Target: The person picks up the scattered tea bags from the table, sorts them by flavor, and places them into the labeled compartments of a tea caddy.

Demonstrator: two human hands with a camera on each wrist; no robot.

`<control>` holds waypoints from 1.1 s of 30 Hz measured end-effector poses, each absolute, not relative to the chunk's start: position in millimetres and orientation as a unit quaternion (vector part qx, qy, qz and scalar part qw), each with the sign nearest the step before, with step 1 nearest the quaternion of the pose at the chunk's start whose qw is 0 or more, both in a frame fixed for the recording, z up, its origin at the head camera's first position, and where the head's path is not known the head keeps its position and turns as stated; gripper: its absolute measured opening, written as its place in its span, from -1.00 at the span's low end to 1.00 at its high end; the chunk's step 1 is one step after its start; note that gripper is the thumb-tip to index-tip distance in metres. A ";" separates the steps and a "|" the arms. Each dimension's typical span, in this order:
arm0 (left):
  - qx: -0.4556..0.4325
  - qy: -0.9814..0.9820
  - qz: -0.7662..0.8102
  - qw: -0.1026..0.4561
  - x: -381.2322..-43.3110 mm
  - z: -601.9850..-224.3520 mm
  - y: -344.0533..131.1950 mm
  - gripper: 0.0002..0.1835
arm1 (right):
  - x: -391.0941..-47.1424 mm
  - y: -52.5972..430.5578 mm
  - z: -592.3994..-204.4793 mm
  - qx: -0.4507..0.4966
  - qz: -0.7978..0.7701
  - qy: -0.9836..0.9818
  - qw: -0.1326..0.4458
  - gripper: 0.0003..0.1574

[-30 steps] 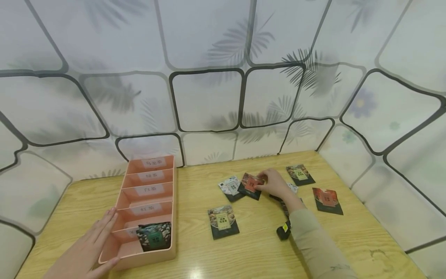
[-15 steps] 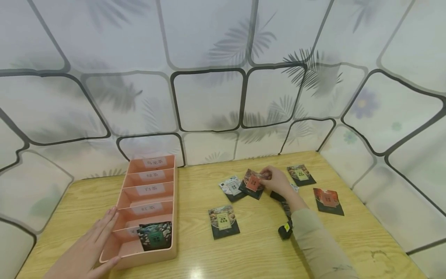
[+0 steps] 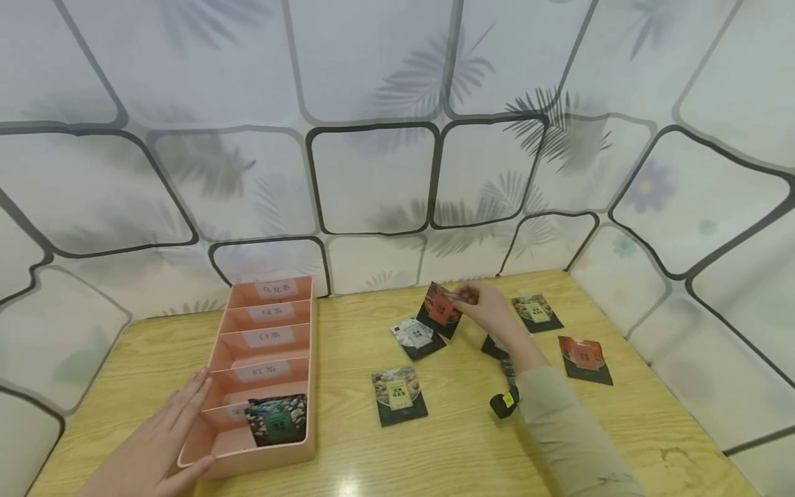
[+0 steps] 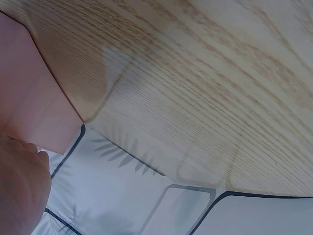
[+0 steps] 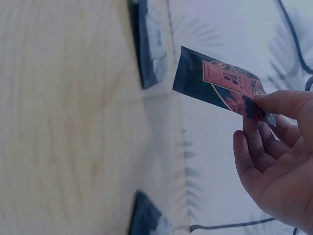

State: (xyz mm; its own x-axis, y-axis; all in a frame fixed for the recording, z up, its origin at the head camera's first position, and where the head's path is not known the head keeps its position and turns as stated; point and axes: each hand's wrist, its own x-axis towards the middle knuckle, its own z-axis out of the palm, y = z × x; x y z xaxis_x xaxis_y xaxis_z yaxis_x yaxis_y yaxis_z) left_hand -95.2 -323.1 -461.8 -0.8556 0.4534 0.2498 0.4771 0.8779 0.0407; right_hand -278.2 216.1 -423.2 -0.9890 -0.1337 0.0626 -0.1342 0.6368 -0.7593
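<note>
Between thumb and fingers, my right hand point(image 3: 487, 310) pinches a red-and-black tea sachet point(image 3: 440, 310) by its edge. The right wrist view shows this sachet point(image 5: 222, 85) raised off the table. In the head view it overlaps a white-and-black sachet point(image 3: 417, 337) lying beneath. My left hand point(image 3: 149, 435) rests against the left side of a pink divided box point(image 3: 310, 386), fingers straight along its rim. A dark sachet with a green label point(image 3: 278, 420) leans in the box's nearest compartment. In the left wrist view, part of the left hand point(image 4: 22, 186) touches the pink wall.
On the wooden table point(image 3: 348, 442) lie a yellow-labelled sachet point(image 3: 399, 395), another yellow-labelled one point(image 3: 537, 313) at the back right, and a red one point(image 3: 585, 359). A further sachet point(image 3: 495, 347) is partly hidden under the right wrist. A black strap piece point(image 3: 504, 405) hangs by that wrist.
My right hand has lifted the red sachet slightly and moved it up toward the back of the table, showing more of the white sachet. The left hand has stayed against the box.
</note>
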 end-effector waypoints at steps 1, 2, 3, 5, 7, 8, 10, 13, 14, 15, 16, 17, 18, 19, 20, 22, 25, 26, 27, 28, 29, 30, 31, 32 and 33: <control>-0.241 -0.962 -0.051 0.116 -95.2 -461.6 -323.2 0.30 | -277.8 212.9 -420.2 0.074 0.422 -0.904 0.002 -0.76; -0.240 -0.962 -0.051 0.115 -95.1 -461.6 -323.1 0.30 | -277.3 209.5 -417.2 0.077 0.424 -0.902 0.004 -0.76; -0.240 -0.963 -0.052 0.114 -95.1 -461.6 -323.2 0.30 | -276.8 205.9 -414.7 0.079 0.430 -0.899 0.007 -0.76; -0.239 -0.963 -0.053 0.112 -95.2 -461.9 -323.1 0.29 | -275.6 198.4 -410.1 0.089 0.439 -0.894 0.016 -0.77; -0.243 -0.962 -0.056 0.111 -95.3 -462.0 -323.2 0.29 | -273.5 190.1 -405.6 0.099 0.453 -0.886 0.020 -0.79; -0.244 -0.962 -0.055 0.112 -95.4 -462.4 -323.2 0.29 | -272.6 185.8 -403.5 0.106 0.459 -0.882 0.023 -0.80; -0.246 -0.961 -0.053 0.114 -95.8 -462.8 -323.5 0.29 | -270.3 176.8 -399.1 0.121 0.474 -0.872 0.026 -0.82; -0.252 -0.959 -0.051 0.120 -96.4 -463.4 -324.2 0.29 | -266.6 162.8 -393.6 0.143 0.490 -0.860 0.029 -0.83; -0.253 -0.958 -0.051 0.122 -96.5 -463.5 -324.3 0.30 | -265.3 157.9 -392.2 0.152 0.493 -0.856 0.029 -0.83; -0.254 -0.958 -0.051 0.122 -96.7 -463.4 -324.5 0.30 | -263.4 153.0 -390.2 0.161 0.496 -0.853 0.028 -0.84; -0.255 -0.958 -0.052 0.123 -96.7 -463.3 -324.7 0.29 | -262.0 148.2 -389.1 0.170 0.495 -0.851 0.030 -0.84; -0.256 -0.958 -0.052 0.122 -96.8 -463.6 -324.9 0.30 | -259.7 143.2 -387.4 0.178 0.495 -0.850 0.029 -0.84; -0.256 -0.958 -0.053 0.120 -96.7 -463.6 -325.1 0.30 | -257.6 138.1 -385.7 0.185 0.493 -0.850 0.030 -0.84; -0.255 -0.958 -0.053 0.119 -96.7 -463.7 -325.0 0.30 | -255.4 133.3 -384.2 0.192 0.490 -0.850 0.029 -0.84; -0.253 -0.959 -0.054 0.118 -96.7 -463.5 -324.8 0.30 | -253.5 128.5 -382.8 0.200 0.489 -0.849 0.028 -0.84; -0.251 -0.959 -0.053 0.117 -96.4 -463.4 -324.6 0.30 | -248.7 119.0 -379.1 0.212 0.483 -0.849 0.026 -0.84; -0.248 -0.961 -0.053 0.115 -96.1 -463.1 -324.0 0.30 | -241.7 104.9 -373.0 0.231 0.482 -0.845 0.019 -0.83; -0.245 -0.961 -0.053 0.114 -95.9 -463.1 -323.7 0.30 | -239.2 100.3 -370.9 0.238 0.483 -0.843 0.017 -0.82; -0.245 -0.962 -0.053 0.113 -95.6 -463.0 -323.6 0.30 | -236.8 95.9 -369.3 0.243 0.482 -0.841 0.015 -0.81; -0.243 -0.962 -0.053 0.111 -95.4 -462.8 -323.3 0.30 | -235.0 91.5 -368.3 0.250 0.484 -0.839 0.015 -0.80; -0.241 -0.963 -0.054 0.109 -95.3 -462.8 -323.2 0.30 | -233.2 87.4 -367.5 0.257 0.485 -0.836 0.015 -0.80; -0.241 -0.963 -0.055 0.109 -95.2 -462.8 -323.1 0.30 | -231.8 83.3 -367.2 0.263 0.485 -0.834 0.014 -0.80; -0.240 -0.963 -0.054 0.108 -95.2 -462.7 -323.0 0.30 | -230.7 79.5 -367.6 0.268 0.485 -0.832 0.012 -0.80; -0.241 -0.963 -0.055 0.107 -95.2 -462.5 -322.9 0.30 | -229.7 75.6 -367.9 0.274 0.486 -0.830 0.010 -0.80; -0.242 -0.963 -0.054 0.108 -95.3 -462.5 -323.0 0.30 | -229.4 71.8 -369.2 0.278 0.486 -0.829 0.008 -0.80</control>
State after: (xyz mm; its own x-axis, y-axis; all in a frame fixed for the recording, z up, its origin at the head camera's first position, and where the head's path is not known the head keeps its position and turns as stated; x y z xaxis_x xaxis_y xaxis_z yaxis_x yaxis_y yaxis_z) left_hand -95.3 -323.0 -462.5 -0.8593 0.4551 0.2334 0.4785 0.8765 0.0525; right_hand -229.4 71.8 -369.2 -0.8453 -0.4531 0.2831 -0.4685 0.3739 -0.8005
